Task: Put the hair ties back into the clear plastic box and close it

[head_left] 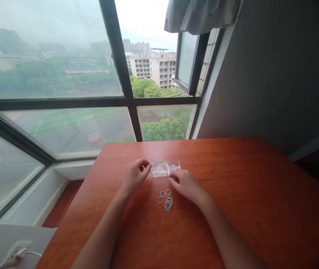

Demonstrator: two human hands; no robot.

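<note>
A small clear plastic box [163,170] with its lid [174,165] open to the right lies on the reddish wooden table [232,194]. A few small rings sit in the box. My left hand [135,176] is at the box's left side, thumb and fingers pinched together; whether a ring is in them is too small to tell. My right hand [184,183] rests just right of the box, fingers curled at its front right corner. Several silver rings [165,200] lie loose on the table between my wrists.
A large window [64,93] runs along the table's far and left sides. A dark wall [274,74] stands to the right. A white socket with a plugged cable [18,254] sits at lower left.
</note>
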